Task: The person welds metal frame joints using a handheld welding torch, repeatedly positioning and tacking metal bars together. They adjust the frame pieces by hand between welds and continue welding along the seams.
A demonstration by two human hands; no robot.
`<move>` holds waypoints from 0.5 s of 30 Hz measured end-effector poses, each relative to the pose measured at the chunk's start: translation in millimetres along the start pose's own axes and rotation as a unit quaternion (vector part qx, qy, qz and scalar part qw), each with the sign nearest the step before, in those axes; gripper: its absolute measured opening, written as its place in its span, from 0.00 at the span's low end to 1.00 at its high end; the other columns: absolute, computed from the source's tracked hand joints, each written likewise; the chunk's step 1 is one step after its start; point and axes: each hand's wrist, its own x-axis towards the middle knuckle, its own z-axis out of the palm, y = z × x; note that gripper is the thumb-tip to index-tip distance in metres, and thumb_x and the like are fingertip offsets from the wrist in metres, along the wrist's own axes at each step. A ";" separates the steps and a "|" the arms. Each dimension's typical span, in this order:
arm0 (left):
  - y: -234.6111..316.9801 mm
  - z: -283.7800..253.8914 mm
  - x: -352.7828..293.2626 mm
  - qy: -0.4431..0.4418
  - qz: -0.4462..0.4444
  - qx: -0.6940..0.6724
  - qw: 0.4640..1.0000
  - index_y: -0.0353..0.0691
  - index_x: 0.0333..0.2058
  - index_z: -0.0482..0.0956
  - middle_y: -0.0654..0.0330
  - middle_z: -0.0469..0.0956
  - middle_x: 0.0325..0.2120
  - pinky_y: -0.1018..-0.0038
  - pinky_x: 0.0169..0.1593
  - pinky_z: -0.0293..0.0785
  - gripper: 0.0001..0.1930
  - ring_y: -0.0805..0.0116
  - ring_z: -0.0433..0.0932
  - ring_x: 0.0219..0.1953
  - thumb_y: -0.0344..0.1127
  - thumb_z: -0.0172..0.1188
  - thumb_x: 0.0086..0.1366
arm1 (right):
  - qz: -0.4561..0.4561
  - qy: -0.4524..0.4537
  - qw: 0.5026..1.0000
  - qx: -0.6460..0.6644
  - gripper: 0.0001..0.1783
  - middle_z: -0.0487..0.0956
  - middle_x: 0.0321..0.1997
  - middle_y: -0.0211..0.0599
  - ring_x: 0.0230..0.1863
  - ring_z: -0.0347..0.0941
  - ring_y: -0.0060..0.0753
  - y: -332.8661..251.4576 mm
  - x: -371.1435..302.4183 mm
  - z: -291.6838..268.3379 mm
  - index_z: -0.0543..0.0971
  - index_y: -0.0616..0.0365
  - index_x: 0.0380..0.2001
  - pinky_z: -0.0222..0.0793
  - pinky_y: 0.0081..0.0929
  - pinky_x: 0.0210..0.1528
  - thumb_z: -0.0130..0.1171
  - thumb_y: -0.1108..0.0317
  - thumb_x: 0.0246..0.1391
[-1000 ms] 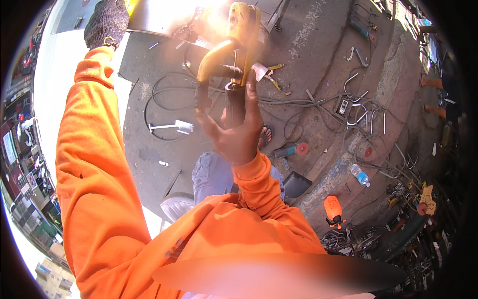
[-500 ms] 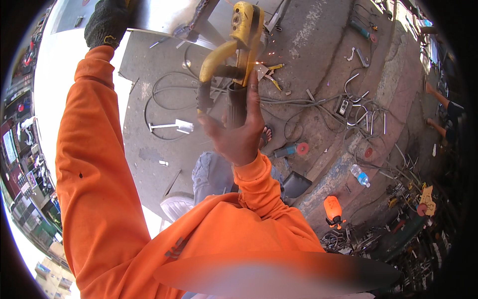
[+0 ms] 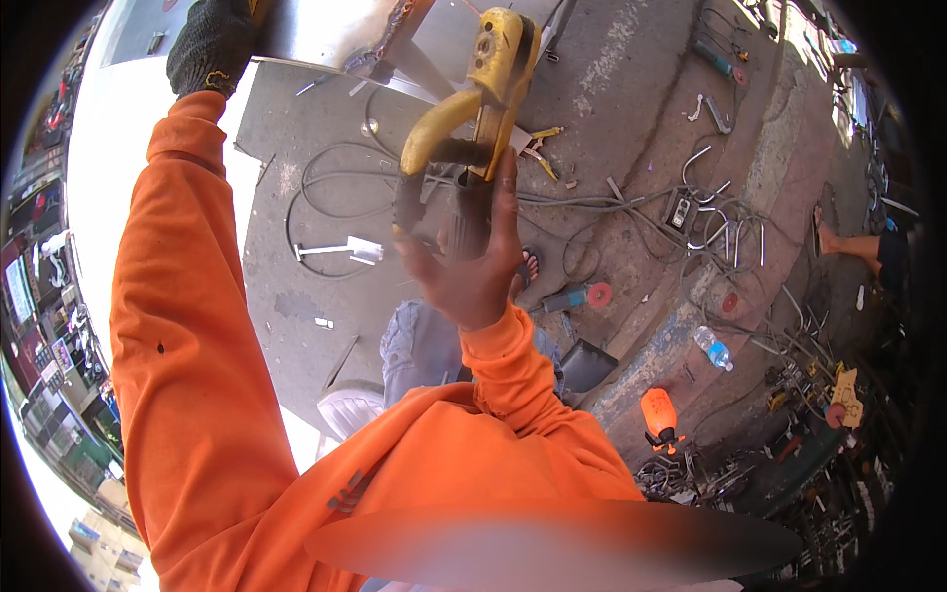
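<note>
My right hand [image 3: 478,276] is bare and wrapped round the dark handle of a yellow electrode holder [image 3: 496,49], its index finger stretched along the side. The holder stands over the floor in front of me, its yellow lever curving out to the left. Beyond it lies a shiny metal workpiece [image 3: 316,35] with a rough, brownish weld seam [image 3: 395,35] at its corner. My left hand [image 3: 210,49], in a dark knitted glove, is closed beside the workpiece's left part. Something yellow shows past its fingers; the upper picture edge cuts it off.
Cables [image 3: 592,202] snake across the concrete floor. Angle grinders, including one with a red disc [image 3: 599,295], lie about. To the right are a water bottle [image 3: 712,347], an orange spray bottle [image 3: 661,414] and metal scraps. Another person's leg [image 3: 853,245] shows at far right.
The electrode holder and my right hand have shifted slightly down and right. Sparks by the holder are gone. My left hand stays put. The other person's legs at far right have moved.
</note>
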 end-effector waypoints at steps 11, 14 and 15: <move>10.0 -15.3 -0.9 -0.031 -0.013 -0.012 0.999 0.42 0.62 0.72 0.41 0.79 0.54 0.46 0.55 0.78 0.24 0.35 0.79 0.53 0.39 0.58 0.69 | 0.011 -0.029 0.999 -0.010 0.67 0.80 0.49 0.31 0.29 0.67 0.12 0.4 -2.7 -0.4 0.45 0.66 0.79 0.68 0.14 0.31 0.76 0.78 0.41; 30.7 -35.8 -4.0 -0.084 -0.010 -0.025 0.996 0.41 0.63 0.71 0.40 0.79 0.54 0.46 0.54 0.78 0.25 0.35 0.79 0.53 0.37 0.60 0.68 | 0.011 -0.029 0.999 -0.011 0.67 0.80 0.50 0.32 0.29 0.67 0.12 0.3 -2.0 -0.3 0.46 0.66 0.79 0.68 0.14 0.31 0.76 0.78 0.41; 38.6 -40.2 -10.2 -0.064 0.019 0.019 0.998 0.46 0.62 0.72 0.45 0.79 0.51 0.49 0.54 0.78 0.23 0.41 0.79 0.52 0.39 0.56 0.69 | 0.016 -0.030 0.999 -0.013 0.67 0.80 0.52 0.33 0.29 0.67 0.12 0.2 -2.0 -0.6 0.46 0.66 0.79 0.68 0.14 0.31 0.76 0.78 0.41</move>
